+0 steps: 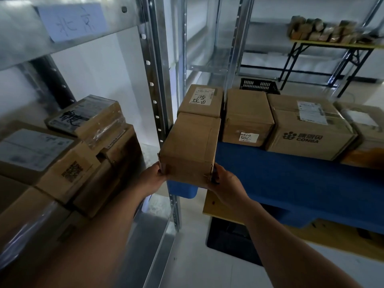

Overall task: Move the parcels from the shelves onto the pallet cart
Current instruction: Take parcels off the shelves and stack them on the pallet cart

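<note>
A plain brown parcel (pixel 190 146) sits between my two hands at the near left corner of the blue pallet cart (pixel 291 183). My left hand (pixel 152 178) grips its lower left corner and my right hand (pixel 223 181) grips its lower right corner. Whether the parcel rests on the cart or hangs just above it is unclear. Behind it on the cart stand a labelled parcel (pixel 202 99), a parcel marked 705 (pixel 247 119) and a CONBA box (pixel 307 125). Several parcels (pixel 68 148) are stacked on the metal shelf (pixel 145 235) at left.
A perforated steel upright (pixel 154 80) of the shelf stands just left of the held parcel. A black crate (pixel 258 85) sits on the floor behind the cart. A folding table (pixel 332 45) with several small packs is at the back right. A dark mat (pixel 230 240) lies under the cart's near edge.
</note>
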Action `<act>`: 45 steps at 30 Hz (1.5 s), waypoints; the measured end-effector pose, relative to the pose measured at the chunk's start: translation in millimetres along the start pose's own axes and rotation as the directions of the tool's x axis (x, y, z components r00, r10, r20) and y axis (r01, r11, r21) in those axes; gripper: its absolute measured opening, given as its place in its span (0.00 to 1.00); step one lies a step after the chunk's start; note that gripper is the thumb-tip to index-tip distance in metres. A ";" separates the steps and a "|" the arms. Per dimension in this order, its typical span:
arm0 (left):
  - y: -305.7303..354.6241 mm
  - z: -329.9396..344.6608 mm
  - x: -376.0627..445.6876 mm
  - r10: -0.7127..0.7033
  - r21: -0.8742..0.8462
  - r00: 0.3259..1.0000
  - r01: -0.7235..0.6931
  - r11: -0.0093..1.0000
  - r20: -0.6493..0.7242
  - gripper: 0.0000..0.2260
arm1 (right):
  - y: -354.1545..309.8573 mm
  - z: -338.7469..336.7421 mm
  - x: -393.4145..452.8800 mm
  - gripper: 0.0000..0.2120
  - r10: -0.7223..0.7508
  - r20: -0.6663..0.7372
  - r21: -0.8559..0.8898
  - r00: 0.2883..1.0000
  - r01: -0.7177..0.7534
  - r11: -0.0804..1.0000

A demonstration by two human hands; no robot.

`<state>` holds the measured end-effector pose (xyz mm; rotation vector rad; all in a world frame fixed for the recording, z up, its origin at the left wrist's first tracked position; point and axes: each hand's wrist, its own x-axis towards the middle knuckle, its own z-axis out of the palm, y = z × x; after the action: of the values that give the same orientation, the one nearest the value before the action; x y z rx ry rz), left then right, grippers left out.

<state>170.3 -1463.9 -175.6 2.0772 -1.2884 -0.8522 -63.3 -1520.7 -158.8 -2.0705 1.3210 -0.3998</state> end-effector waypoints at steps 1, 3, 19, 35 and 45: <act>-2.5 0.8 3.2 -0.002 0.016 1.000 0.002 1.000 -0.009 0.07 | 0.2 -0.2 0.7 0.22 0.000 -0.004 -0.006 1.000 0.000 1.000; -6.2 2.7 7.7 -0.015 0.049 0.999 0.017 0.999 -0.043 0.07 | 1.2 -0.6 1.8 0.22 0.007 -0.007 -0.011 1.000 -0.007 1.000; 0.4 1.2 -11.3 0.017 0.038 0.996 -0.014 0.999 -0.087 0.07 | -2.2 -7.4 -6.5 0.20 -0.008 -0.007 -0.030 1.000 0.007 1.000; 38.9 70.1 -245.2 -0.133 0.156 0.821 0.260 0.953 -0.556 0.23 | -13.0 -6.1 -117.8 0.15 -0.500 0.084 -0.288 0.862 0.501 0.816; 32.9 79.7 -377.8 -0.246 0.040 0.507 0.488 0.872 -0.826 0.23 | -65.2 30.7 -184.9 0.19 -0.761 0.267 -0.159 0.591 0.806 0.570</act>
<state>-37.0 -1141.6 -117.6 2.5331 -0.4459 0.2162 -83.5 -1326.5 -123.6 -2.7931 0.2486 -0.4115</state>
